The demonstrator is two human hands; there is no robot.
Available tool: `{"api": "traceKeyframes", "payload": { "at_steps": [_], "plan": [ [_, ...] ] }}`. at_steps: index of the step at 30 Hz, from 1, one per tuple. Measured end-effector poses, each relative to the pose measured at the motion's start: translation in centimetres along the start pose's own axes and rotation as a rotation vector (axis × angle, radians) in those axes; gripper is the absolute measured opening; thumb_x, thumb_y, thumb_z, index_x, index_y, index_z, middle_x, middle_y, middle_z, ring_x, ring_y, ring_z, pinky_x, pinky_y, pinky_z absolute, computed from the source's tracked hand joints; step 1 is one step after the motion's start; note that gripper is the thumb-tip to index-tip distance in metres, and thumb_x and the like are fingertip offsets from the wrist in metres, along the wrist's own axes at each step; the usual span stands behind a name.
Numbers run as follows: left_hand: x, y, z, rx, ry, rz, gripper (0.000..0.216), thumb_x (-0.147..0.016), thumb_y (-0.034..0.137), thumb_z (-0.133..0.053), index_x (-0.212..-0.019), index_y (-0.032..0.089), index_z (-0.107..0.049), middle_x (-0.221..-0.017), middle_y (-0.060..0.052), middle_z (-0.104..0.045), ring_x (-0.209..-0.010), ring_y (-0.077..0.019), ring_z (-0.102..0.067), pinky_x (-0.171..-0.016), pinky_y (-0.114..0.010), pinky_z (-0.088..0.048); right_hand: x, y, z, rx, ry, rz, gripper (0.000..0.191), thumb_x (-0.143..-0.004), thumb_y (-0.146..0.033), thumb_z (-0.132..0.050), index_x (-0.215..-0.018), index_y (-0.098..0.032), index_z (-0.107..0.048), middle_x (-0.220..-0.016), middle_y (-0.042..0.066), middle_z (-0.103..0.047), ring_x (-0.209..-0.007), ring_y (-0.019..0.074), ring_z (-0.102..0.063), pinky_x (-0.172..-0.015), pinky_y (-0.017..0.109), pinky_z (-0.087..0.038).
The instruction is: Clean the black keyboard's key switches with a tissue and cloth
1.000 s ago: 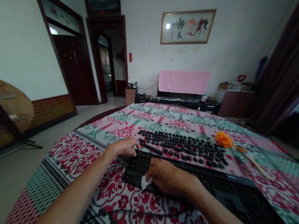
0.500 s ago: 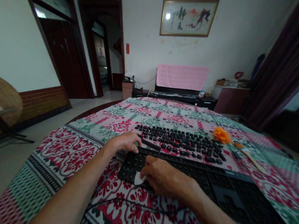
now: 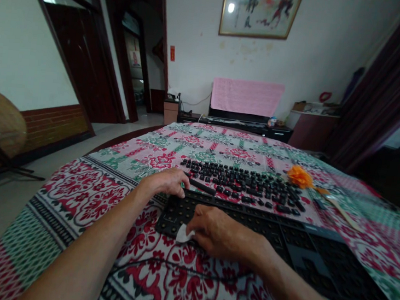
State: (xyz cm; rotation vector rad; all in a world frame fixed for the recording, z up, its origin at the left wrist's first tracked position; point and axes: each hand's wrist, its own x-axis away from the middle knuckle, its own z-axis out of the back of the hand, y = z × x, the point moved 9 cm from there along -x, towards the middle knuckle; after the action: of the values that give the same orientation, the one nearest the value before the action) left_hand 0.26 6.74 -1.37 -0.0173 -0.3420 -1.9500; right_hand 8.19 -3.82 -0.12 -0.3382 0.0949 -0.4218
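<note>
Crumpled white tissue-like wipe [image 3: 183,234]: now spread broader and flatter, farther left in view. Bare right hand [image 3: 217,232]: shifted left with it. Gilt-framed rectangular artwork [image 3: 261,11]: higher in view, top edge cut off. Round, wooden, light-brown tabletop [image 3: 6,121]: cropped further at left. Dark-framed picture above doorway: gone from view.

- Facing me, a gold-framed picture [image 3: 261,14] hangs on the pale wall [image 3: 194,52].
- Below it I see a pink cloth [image 3: 247,97], hanging just above a low black cabinet [image 3: 279,134].
- To my right, a dark purple curtain [image 3: 374,85] hangs near a brownish cupboard [image 3: 312,131].
- To my left, a round wooden board [image 3: 7,114] stands on edge.
- Past that, I see a dark red door [image 3: 80,57] and a small red strip [image 3: 172,53].
</note>
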Motion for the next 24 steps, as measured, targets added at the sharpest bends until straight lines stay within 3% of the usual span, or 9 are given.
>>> {"api": "traceKeyframes", "payload": {
  "at_steps": [4,10,16,21,24],
  "plan": [
    [0.0,-0.1,-0.1,0.0,-0.008,0.012,0.032,-0.058,0.028,-0.059,-0.09,0.023,-0.063,-0.062,0.003,-0.054,-0.059,-0.0104,-0.047,-0.055,-0.019,-0.032,1.0,1.1,0.6,0.015,-0.056,-0.052,0.019,-0.074,-0.017,-0.044,-0.075,-0.015,-0.063,-0.076,0.005,-0.056,-0.068,0.0129,-0.049,-0.063,0.023,-0.036],
    [0.2,0.0,0.0,0.012,-0.005,0.029,0.033,-0.057,0.028,-0.06,-0.09,0.024,-0.063,-0.06,0.004,-0.054,-0.059,-0.011,-0.047,-0.054,-0.019,-0.032,1.2,0.7,2.3,-0.059,0.111,-0.069,0.021,-0.077,-0.018,-0.043,-0.088,-0.016,-0.062,-0.08,0.005,-0.054,-0.072,0.0125,-0.048,-0.065,0.023,-0.035],
    [0.4,0.4,0.2,0.014,-0.012,0.033,0.032,-0.058,0.026,-0.06,-0.089,0.022,-0.064,-0.062,0.003,-0.055,-0.061,-0.0107,-0.048,-0.055,-0.018,-0.032,0.2,-1.0,0.8,-0.03,0.056,0.051,0.017,-0.077,-0.016,-0.043,-0.076,-0.014,-0.061,-0.077,0.005,-0.054,-0.072,0.0125,-0.047,-0.064,0.022,-0.034],
    [0.3,0.2,0.2,0.031,-0.014,0.042,0.031,-0.058,0.025,-0.06,-0.089,0.022,-0.064,-0.058,0.004,-0.053,-0.058,-0.0098,-0.047,-0.053,-0.018,-0.031,0.6,0.2,0.7,-0.037,-0.048,-0.004,0.019,-0.076,-0.018,-0.044,-0.079,-0.014,-0.062,-0.077,0.005,-0.057,-0.07,0.0133,-0.049,-0.064,0.024,-0.035],
    [0.4,0.3,0.2,0.057,-0.009,0.044,0.031,-0.058,0.025,-0.06,-0.089,0.023,-0.064,-0.056,0.005,-0.053,-0.057,-0.0093,-0.047,-0.052,-0.017,-0.031,1.1,1.1,2.0,-0.094,-0.006,-0.055,0.021,-0.077,-0.02,-0.044,-0.087,-0.016,-0.062,-0.08,0.005,-0.058,-0.071,0.0129,-0.05,-0.063,0.023,-0.036]
  ]
}}
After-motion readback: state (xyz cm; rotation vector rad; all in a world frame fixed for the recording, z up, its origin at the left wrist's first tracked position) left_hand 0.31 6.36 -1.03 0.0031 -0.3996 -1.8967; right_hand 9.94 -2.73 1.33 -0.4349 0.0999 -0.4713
